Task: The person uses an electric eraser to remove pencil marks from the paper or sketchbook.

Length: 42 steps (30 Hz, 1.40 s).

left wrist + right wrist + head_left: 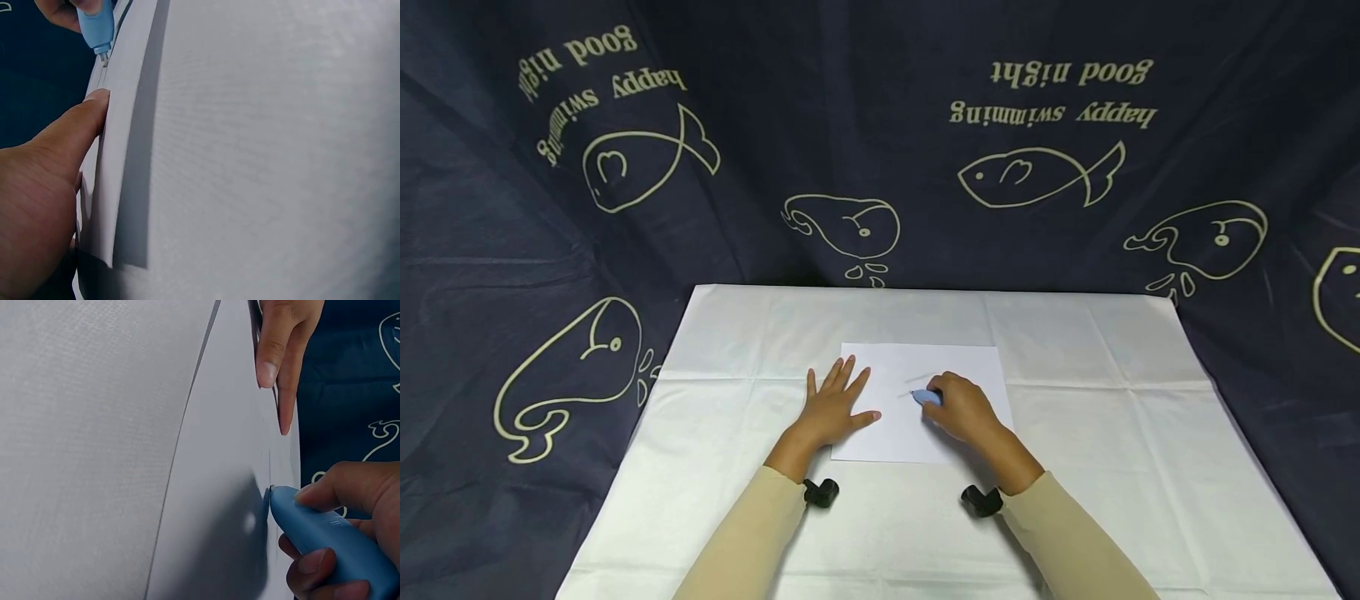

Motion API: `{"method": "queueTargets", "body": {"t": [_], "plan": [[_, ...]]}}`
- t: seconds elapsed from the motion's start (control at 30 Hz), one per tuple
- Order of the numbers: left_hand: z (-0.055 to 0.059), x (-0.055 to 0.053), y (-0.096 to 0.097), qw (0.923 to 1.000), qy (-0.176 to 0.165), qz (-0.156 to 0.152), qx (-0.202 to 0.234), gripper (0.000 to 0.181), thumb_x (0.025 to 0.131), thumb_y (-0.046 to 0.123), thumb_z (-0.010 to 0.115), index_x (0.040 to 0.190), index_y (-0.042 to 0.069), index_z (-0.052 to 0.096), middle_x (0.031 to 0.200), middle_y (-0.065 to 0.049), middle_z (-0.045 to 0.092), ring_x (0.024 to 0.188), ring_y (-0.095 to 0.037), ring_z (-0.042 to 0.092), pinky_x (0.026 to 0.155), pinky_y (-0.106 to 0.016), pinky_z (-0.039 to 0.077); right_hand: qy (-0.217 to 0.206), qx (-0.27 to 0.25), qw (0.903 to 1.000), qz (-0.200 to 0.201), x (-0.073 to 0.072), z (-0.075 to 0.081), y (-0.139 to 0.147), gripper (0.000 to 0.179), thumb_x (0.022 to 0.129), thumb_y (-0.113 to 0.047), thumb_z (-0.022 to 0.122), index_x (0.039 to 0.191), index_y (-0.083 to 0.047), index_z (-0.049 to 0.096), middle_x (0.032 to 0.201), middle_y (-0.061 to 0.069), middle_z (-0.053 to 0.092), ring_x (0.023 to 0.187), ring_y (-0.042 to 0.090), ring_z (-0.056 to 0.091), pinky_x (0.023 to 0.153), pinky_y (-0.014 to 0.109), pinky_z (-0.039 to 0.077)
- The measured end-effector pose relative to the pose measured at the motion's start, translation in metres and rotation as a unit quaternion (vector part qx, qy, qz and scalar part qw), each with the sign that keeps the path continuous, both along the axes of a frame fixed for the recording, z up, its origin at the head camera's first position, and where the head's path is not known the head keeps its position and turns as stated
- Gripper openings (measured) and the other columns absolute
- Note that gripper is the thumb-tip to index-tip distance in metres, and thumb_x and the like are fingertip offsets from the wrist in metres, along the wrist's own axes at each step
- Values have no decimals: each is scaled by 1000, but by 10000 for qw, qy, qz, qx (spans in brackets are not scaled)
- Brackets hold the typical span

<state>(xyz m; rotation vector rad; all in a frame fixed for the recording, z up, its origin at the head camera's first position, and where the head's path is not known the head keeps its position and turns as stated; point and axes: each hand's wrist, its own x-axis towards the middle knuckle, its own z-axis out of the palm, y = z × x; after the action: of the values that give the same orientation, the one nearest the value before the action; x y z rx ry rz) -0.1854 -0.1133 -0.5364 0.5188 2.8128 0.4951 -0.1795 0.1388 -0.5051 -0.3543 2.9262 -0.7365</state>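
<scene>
A white sheet of paper (887,442) lies on the table with a few faint grey lines (919,378) near its middle. My left hand (831,411) rests on the sheet's left side, fingers spread and thumb pointing toward the lines. In my right hand (964,408) I grip a light blue electric eraser (331,540), thumb on top and fingers curled beneath. Its small tip meets the paper right at a line, pointing left. The left wrist view shows the narrow grey tip of the eraser (97,30) just beyond my left thumb (78,125).
A creased white cloth (1097,467) covers the table. Behind and beside it hangs a dark blue curtain (850,117) printed with pale fish, whales and lettering. Small black wrist cameras (822,493) sit at both sleeve cuffs.
</scene>
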Motion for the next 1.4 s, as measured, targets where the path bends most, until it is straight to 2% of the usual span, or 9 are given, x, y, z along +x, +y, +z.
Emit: {"method": "queueTargets", "body": {"t": [1.4], "plan": [[-1,0,0,10000,7,7,48,84,97,63,53,163,23,21,172,-9,3,160,-31,0,121,-70,-6,146,106,9998,-15,4,0,1,21,86,-19,72,102,-6,74,94,6,69,78,18,62,74,39,54]]}}
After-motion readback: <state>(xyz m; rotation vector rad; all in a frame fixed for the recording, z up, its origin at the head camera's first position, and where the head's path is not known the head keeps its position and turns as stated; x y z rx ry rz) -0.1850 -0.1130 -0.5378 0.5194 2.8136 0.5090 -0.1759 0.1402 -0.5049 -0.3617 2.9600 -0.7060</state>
